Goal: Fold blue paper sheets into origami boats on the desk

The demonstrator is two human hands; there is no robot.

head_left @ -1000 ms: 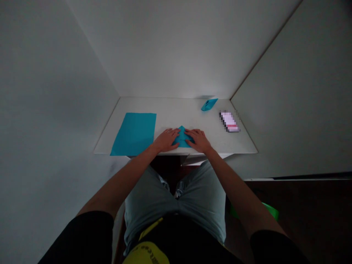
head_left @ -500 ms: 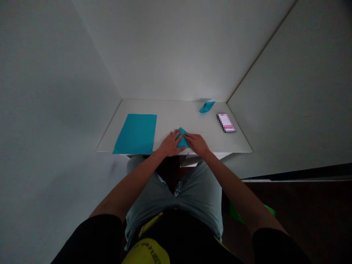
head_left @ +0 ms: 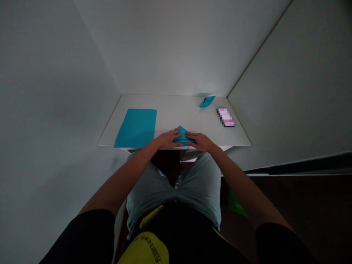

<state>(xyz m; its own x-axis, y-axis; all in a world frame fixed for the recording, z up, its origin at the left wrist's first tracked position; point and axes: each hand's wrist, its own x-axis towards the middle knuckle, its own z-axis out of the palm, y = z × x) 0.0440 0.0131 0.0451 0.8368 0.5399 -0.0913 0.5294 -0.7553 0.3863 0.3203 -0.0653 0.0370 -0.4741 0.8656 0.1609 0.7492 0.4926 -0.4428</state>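
My left hand (head_left: 167, 139) and right hand (head_left: 200, 140) flat, grip open, pressing folded blue paper (head_left: 182, 135) on the tabletop (head_left: 176, 110), flat blue sheet (head_left: 136, 127) beside.

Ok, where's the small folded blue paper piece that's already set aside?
In the head view, the small folded blue piece sits at the table's far right corner by the back wall, just beyond and left of the phone.

The person wears short black sleeves (head_left: 90, 234), a black top with yellow print (head_left: 145, 251) and light grey shorts (head_left: 176, 194).
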